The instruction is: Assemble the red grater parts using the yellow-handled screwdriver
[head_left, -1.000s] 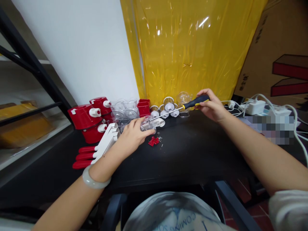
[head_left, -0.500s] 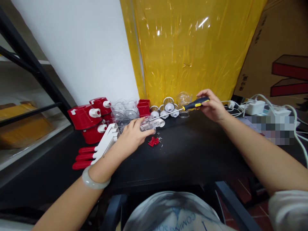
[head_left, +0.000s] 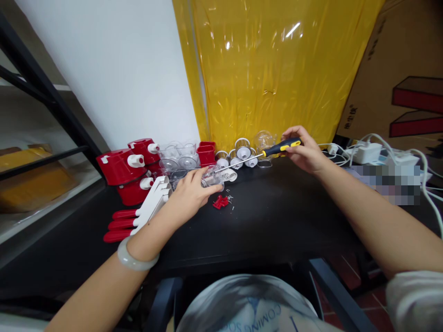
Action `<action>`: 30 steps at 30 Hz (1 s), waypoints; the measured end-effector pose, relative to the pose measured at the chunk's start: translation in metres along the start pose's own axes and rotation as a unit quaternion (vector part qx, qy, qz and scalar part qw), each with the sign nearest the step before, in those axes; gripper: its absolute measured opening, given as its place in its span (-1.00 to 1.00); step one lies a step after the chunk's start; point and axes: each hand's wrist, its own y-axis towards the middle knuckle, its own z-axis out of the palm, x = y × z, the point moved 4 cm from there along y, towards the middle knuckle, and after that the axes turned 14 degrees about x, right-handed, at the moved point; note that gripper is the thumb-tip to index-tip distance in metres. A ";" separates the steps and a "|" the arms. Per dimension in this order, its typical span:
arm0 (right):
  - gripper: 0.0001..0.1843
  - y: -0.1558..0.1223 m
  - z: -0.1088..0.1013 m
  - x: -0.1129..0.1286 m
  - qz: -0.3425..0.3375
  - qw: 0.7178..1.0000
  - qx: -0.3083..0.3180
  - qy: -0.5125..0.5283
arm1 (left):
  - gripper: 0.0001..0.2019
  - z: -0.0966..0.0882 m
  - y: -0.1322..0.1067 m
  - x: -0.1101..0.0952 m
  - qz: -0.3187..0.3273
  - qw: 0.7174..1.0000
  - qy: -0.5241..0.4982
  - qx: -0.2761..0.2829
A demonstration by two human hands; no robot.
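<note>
My left hand [head_left: 194, 191] is closed around a clear plastic cup-like part [head_left: 211, 177] just above the black table. In my right hand [head_left: 304, 150] is a black and yellow screwdriver [head_left: 280, 147], gripped by its handle. Its long shaft slants down to the left, and the tip reaches the clear part; the exact contact point is hard to make out. Below the left fingertips lie small red plastic pieces [head_left: 220, 202] and several tiny screws [head_left: 230, 199]. A white plastic piece [head_left: 230, 175] sits just behind the clear part.
Red housings [head_left: 119, 168] with white knobs are stacked at the left, beside white arms with red handles [head_left: 119, 224]. Clear cups [head_left: 176, 157], a red square container [head_left: 206, 154] and metal-mesh cylinders [head_left: 242, 148] line the back. White chargers and cables [head_left: 368, 152] lie at the right.
Both hands keep nearly the same place, still holding the clear part and the screwdriver. The right fingers and handle have shifted very slightly.
</note>
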 end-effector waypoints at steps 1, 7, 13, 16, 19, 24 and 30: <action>-0.57 0.000 0.002 0.002 -0.002 1.000 0.010 0.021 | -0.57 0.000 0.000 0.000 0.000 1.000 -0.001 -0.001; -0.55 0.002 -0.003 -0.002 0.031 0.999 -0.011 -0.043 | -0.57 0.000 -0.001 -0.001 -0.002 1.000 -0.004 0.004; -0.60 0.005 -0.012 -0.015 0.014 0.994 -0.027 -0.102 | -0.59 -0.001 0.000 -0.001 -0.003 1.000 -0.010 0.000; -0.66 0.006 -0.012 -0.018 -0.003 0.996 -0.051 -0.073 | -0.59 -0.001 0.000 -0.001 -0.001 1.000 -0.009 0.004; -0.68 0.006 -0.010 -0.020 0.000 0.997 -0.056 -0.048 | -0.58 -0.002 0.000 0.000 -0.004 1.000 -0.010 0.005; -0.65 0.006 -0.008 -0.020 0.006 0.997 -0.064 -0.040 | -0.57 -0.001 0.000 0.000 0.001 1.000 -0.008 0.004; -0.62 0.007 -0.009 -0.019 0.001 0.997 -0.067 -0.032 | -0.58 -0.001 0.000 0.000 0.001 1.000 -0.005 -0.002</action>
